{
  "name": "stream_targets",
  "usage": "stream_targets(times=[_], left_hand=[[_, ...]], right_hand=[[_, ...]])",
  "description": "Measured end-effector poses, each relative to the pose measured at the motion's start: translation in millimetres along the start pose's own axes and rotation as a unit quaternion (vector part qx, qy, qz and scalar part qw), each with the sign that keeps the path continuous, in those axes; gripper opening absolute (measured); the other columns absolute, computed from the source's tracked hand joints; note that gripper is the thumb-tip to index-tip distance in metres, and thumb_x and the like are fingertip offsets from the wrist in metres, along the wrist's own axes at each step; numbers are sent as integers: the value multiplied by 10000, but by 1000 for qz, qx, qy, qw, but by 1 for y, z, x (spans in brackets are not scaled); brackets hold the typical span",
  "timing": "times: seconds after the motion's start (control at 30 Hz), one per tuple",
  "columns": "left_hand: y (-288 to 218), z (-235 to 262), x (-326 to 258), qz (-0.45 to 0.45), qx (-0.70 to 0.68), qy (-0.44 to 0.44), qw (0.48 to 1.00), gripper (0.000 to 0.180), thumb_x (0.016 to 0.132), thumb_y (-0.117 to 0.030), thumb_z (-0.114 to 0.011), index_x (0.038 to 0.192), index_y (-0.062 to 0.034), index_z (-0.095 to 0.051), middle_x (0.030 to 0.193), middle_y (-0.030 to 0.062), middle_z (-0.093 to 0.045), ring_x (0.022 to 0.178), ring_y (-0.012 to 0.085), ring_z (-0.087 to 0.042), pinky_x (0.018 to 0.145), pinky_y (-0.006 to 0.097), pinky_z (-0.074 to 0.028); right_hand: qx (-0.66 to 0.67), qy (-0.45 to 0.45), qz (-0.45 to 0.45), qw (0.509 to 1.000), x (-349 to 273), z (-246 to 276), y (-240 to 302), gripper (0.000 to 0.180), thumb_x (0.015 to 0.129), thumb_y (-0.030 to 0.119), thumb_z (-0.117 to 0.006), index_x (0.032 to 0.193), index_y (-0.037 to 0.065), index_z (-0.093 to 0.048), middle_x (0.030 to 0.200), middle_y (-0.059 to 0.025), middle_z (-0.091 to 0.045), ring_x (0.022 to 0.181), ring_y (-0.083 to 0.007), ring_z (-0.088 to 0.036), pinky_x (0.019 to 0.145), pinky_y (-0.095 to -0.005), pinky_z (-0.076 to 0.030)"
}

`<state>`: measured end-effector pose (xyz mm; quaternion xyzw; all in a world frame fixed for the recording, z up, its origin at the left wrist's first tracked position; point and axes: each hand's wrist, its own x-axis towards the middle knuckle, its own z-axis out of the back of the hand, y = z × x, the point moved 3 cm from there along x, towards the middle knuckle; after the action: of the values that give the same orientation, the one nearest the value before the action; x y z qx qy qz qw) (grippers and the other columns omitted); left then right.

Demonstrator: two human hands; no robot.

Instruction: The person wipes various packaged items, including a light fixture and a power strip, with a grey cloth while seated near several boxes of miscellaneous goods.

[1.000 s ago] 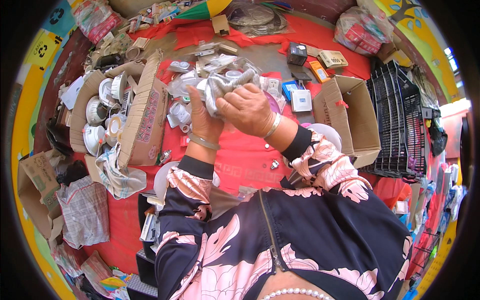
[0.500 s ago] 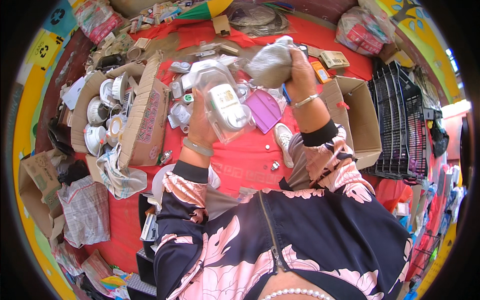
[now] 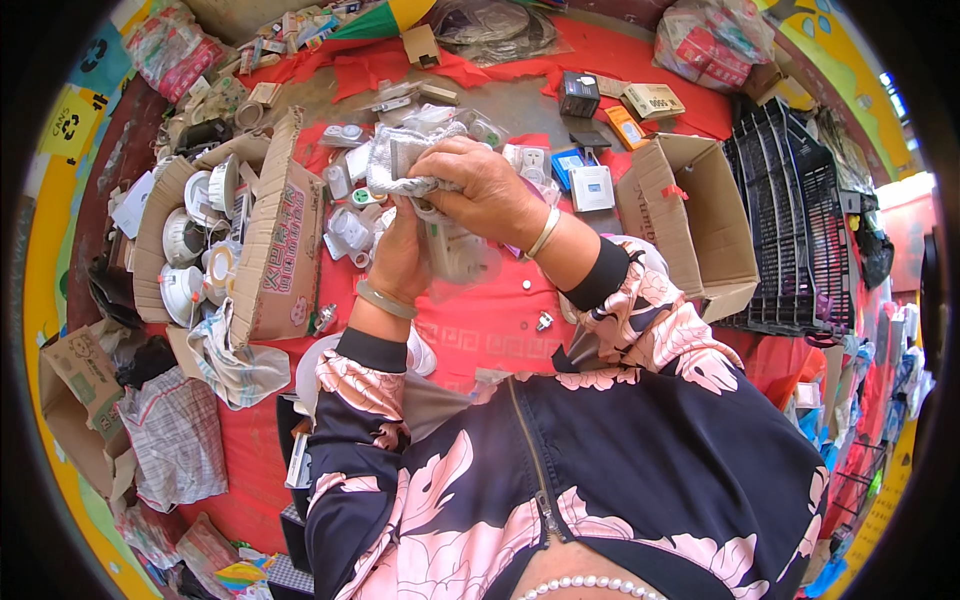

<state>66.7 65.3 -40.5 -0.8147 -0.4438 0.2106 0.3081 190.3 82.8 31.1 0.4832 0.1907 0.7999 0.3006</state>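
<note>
My left hand (image 3: pixel 400 250) is closed around a clear plastic package (image 3: pixel 462 258) with a white device inside, blurred by motion. Over the package's far end, my right hand (image 3: pixel 484 188) presses a grey cloth (image 3: pixel 398 158), its fingers wrapped round the bunched fabric. The right hand and cloth hide much of the package. Beyond and to the left, small white plugs and sockets (image 3: pixel 350 228) lie in a loose heap on the red floor cover (image 3: pixel 470 335). Right of my hands are a blue-edged white square box (image 3: pixel 592 187) and a white socket (image 3: pixel 533 160).
At left stands an open cardboard box (image 3: pixel 290 240) filled with round white light fittings. A second cardboard box (image 3: pixel 725 215) stands open at right, beside black plastic crates (image 3: pixel 795 220). Farther back are a small black box (image 3: pixel 579 93) and an orange-white box (image 3: pixel 627 128).
My right hand has brought the cloth left and down onto the package. The package has tilted and is now largely covered. The purple tray is mostly hidden behind my right arm.
</note>
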Motion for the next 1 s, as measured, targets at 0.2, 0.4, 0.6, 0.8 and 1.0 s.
stream_targets(times=[0.2,0.4,0.6,0.8,1.0], left_hand=[[0,-12,1,-2,49,24,998,759,852,-561,-500,1399,-75,-295,1254,98,-484,1092,215,-533,892,390,-467],[-16,-19,-4,-49,30,64,996,854,832,-659,-421,1422,-70,-236,1284,114,-454,1109,260,-523,904,394,-462],[-8,-21,0,-21,5,35,999,797,862,-590,-451,1425,-69,-231,1307,85,-435,1125,226,-511,927,372,-446],[1,9,7,24,-5,5,1000,637,886,-505,-492,1339,-76,-366,1221,56,-512,1106,167,-523,909,342,-458],[-9,-5,2,-14,1,7,1000,577,894,-461,-511,1339,-120,-374,1181,33,-522,995,165,-577,822,331,-513]], right_hand=[[-249,-96,-2,964,-2,26,-57,248,684,-18,-560,890,76,-662,855,-114,-627,821,-310,-584,765,-378,-480],[-131,-273,-198,932,0,72,-81,242,718,26,-576,952,38,-635,875,-117,-639,796,-230,-623,735,-298,-496],[-161,-163,-4,973,6,14,-32,280,664,-7,-596,938,47,-618,921,-141,-612,886,-308,-593,796,-364,-482],[-78,-38,28,996,6,-4,-4,289,649,-3,-603,930,59,-622,935,-132,-621,899,-317,-592,801,-375,-481],[-117,-64,53,990,6,20,-37,242,642,-28,-609,862,57,-660,906,-102,-630,874,-296,-599,775,-367,-487]])
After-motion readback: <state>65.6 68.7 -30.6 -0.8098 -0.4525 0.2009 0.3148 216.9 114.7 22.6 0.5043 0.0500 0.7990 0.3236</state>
